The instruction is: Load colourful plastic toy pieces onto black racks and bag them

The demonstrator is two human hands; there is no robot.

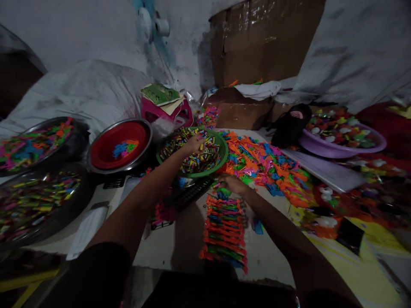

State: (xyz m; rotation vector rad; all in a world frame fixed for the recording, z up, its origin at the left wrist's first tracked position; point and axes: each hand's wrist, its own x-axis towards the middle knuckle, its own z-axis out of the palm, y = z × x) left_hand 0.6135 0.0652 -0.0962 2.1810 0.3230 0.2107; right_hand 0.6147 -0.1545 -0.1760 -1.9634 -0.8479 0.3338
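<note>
My left hand [195, 144] is over the green basin [225, 156], among many small bright-wrapped sticks [202, 161] that look like candies. Its fingers are bent together; whatever they hold is too small to make out. Just right of the basin's front, my right hand [236, 185] is low over the table, fingers closed at a small green and blue plastic toy [224, 191]. Dimness and blur hide the exact grip. Below it lies a neat stacked row of thin plastic toys [224, 231], mostly orange, green and pink. A black slotted tray [194, 192] rests between my arms.
Loose plastic toys [257, 158] spread behind my right hand. On the left stand a red bowl [99, 149] and a dark basin of wrapped sticks [35, 205]. A purple basin [340, 147] is at right. Cardboard boxes [240, 111] and a pink stool [184, 115] are behind.
</note>
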